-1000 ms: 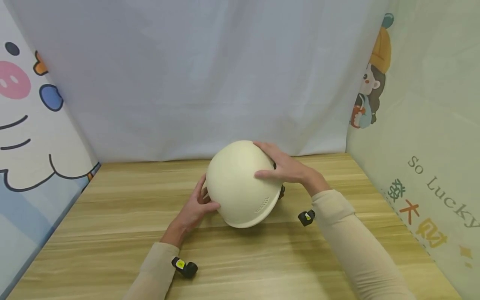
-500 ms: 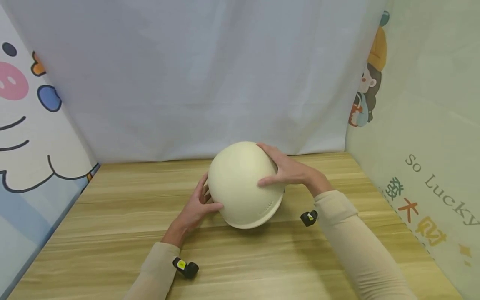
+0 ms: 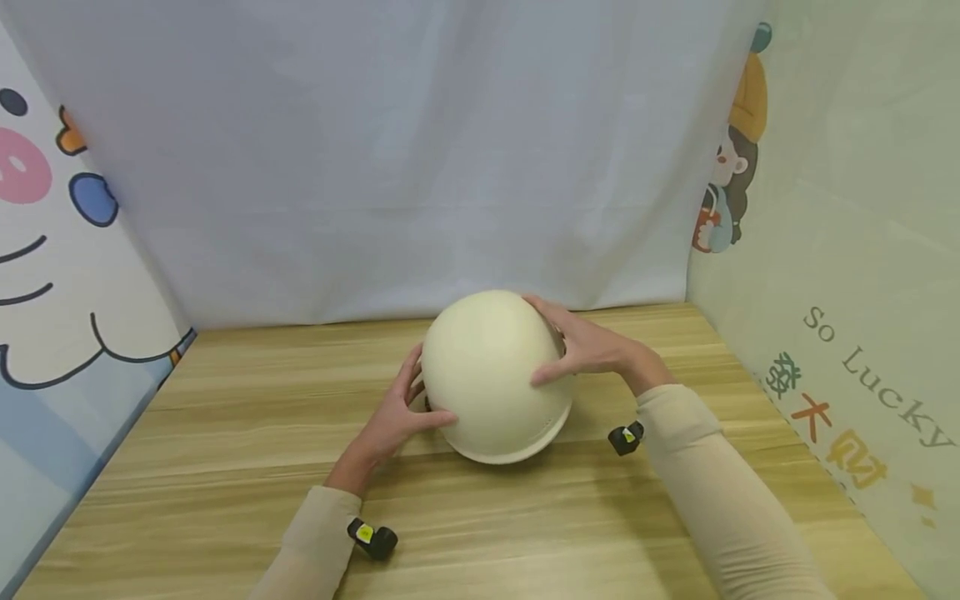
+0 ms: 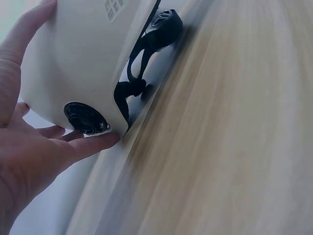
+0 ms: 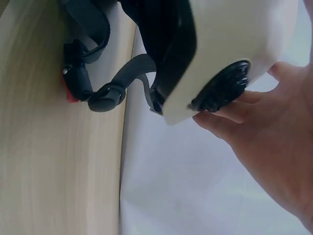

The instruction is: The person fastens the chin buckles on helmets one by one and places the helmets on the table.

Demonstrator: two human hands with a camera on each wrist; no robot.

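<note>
A cream-coloured helmet (image 3: 495,383) is between my two hands over the table, rounded shell up. My left hand (image 3: 390,421) grips its left side, thumb across the front of the shell and fingers behind. On the right, my right hand (image 3: 588,342) holds the opposite side, thumb on the shell. The left wrist view shows a round black fitting (image 4: 87,117) on the shell beside my fingers, and a black strap (image 4: 139,68) under the rim. In the right wrist view, a dark chin strap (image 5: 129,71) with a buckle (image 5: 76,73) hangs down. The helmet's inside is mostly hidden.
The wood-grain table (image 3: 225,467) spreads around the helmet. Behind it hangs a pale curtain (image 3: 420,167). Printed panels stand at the left (image 3: 45,250) and right (image 3: 840,250). A small black camera (image 3: 372,539) sits on the left wrist, another camera (image 3: 626,437) on the right.
Both hands have shifted the helmet slightly right and nearer. It has turned a little, so the vent slots by its lower right rim have almost gone from the head view.
</note>
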